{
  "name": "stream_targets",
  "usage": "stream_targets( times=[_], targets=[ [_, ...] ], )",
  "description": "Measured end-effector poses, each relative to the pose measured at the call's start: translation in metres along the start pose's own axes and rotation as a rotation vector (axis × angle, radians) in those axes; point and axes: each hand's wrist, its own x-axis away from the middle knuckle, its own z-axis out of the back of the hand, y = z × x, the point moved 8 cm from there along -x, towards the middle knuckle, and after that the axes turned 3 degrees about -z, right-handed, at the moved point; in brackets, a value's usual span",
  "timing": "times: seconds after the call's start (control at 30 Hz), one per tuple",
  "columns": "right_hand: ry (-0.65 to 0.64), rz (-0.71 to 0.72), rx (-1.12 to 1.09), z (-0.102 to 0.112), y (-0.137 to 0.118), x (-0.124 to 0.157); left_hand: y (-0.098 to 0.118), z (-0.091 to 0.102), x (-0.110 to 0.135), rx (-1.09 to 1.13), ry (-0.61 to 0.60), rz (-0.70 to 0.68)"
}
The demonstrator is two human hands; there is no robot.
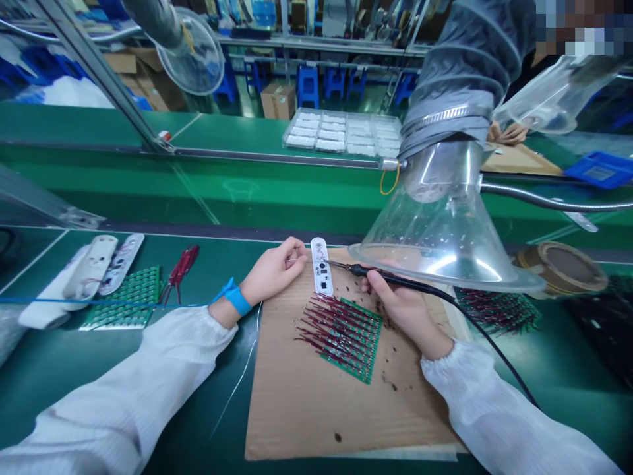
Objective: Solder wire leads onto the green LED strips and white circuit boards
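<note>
My right hand (403, 307) is closed around a black soldering iron (395, 277), whose tip touches the upper part of a white oblong housing (321, 266) lying on a sheet of cardboard (306, 402). Left of that housing, my left hand (274, 270) is pinched on a thin solder wire (242, 376) that trails down over the table. A blue strap (236, 298) circles my left wrist. A green circuit panel (353, 336) with several red wires lies on the cardboard between my hands.
A clear fume-extraction hood (440, 244) hangs above my right hand. At left lie white housings (89, 267), a green panel (123, 297) and loose red wires (180, 267). More wired boards (494, 310) and a tape roll (564, 267) lie at right. A tray of white parts (341, 132) lies across the green belt.
</note>
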Motion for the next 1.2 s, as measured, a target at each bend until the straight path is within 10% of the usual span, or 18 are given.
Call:
stream_targets(
  times=[1.2],
  targets=[
    [0.025,0.004,-0.035,0.004,0.004,0.0,-0.002,0.004,0.0,0.028,0.076,0.017]
  ],
)
